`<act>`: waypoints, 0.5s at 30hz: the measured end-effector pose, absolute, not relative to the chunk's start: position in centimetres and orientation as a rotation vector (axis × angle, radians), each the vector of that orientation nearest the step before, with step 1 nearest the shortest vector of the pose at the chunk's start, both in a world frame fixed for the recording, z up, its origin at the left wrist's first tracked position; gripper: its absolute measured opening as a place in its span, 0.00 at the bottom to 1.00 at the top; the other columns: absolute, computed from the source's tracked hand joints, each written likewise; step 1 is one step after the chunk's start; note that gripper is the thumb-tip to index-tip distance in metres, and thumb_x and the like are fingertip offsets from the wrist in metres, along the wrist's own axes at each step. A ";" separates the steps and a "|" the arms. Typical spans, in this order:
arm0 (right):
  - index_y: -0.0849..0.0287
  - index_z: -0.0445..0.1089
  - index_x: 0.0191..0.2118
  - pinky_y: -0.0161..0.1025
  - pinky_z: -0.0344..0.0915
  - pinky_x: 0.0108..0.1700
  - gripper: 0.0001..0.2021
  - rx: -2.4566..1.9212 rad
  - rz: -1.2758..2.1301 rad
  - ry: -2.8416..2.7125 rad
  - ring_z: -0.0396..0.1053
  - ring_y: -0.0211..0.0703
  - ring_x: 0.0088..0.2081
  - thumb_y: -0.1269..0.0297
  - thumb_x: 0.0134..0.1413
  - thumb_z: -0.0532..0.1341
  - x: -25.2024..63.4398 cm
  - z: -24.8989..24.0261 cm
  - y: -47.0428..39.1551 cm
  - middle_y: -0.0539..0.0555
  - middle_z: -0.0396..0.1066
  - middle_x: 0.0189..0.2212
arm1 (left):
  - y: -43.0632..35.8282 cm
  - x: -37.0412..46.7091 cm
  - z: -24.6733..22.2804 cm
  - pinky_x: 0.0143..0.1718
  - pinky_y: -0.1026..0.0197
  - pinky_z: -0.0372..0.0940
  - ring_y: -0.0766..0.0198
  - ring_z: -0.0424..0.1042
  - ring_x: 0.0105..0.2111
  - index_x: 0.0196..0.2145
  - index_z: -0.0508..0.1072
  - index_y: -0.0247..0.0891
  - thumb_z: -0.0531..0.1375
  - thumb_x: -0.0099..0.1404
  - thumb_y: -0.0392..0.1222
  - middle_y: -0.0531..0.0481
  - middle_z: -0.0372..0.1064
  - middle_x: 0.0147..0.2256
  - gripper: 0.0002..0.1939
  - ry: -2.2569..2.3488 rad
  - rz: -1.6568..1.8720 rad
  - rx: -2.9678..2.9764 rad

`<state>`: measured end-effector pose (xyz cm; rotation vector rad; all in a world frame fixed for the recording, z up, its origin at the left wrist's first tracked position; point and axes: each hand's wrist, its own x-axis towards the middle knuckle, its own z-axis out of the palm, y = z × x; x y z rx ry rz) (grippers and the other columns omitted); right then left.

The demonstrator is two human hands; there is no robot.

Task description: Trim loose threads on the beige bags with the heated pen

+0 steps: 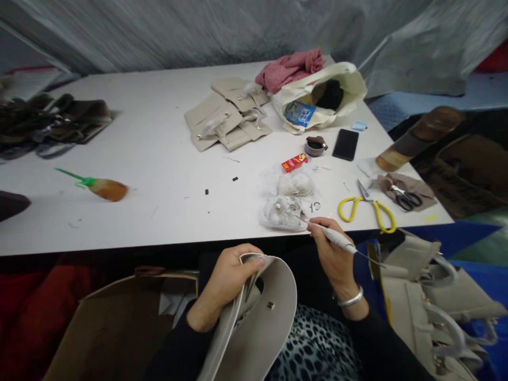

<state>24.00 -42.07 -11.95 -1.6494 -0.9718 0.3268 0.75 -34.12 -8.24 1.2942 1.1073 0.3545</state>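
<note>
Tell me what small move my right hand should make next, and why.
Probably lift the white-handled tool away from the white bundle and bring its tip toward the edge of the beige bag. Your right hand holds the tool with its tip by the bundle, while your left hand grips that edge.

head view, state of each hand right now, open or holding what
Left hand: closed, holding the edge of a beige leather-like bag.
Right hand: closed, holding a white pen-shaped tool with a thin cord.
</note>
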 end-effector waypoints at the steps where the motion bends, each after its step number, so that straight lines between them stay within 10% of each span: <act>1: 0.55 0.78 0.42 0.42 0.71 0.43 0.09 -1.647 0.301 -0.990 0.77 0.44 0.36 0.55 0.68 0.67 24.2 -12.1 -42.0 0.51 0.80 0.37 | -34.3 1.2 -8.4 0.34 0.61 0.63 0.61 0.71 0.30 0.33 0.82 0.35 0.69 0.59 0.48 0.48 0.77 0.29 0.12 1.110 0.356 1.320; 15: 0.55 0.77 0.42 0.42 0.70 0.44 0.06 -1.640 0.238 -1.148 0.77 0.45 0.38 0.61 0.72 0.64 24.6 -12.7 -40.7 0.52 0.79 0.36 | -33.7 3.5 -9.4 0.34 0.60 0.62 0.60 0.70 0.29 0.32 0.80 0.36 0.67 0.58 0.48 0.48 0.76 0.28 0.12 1.119 0.284 1.350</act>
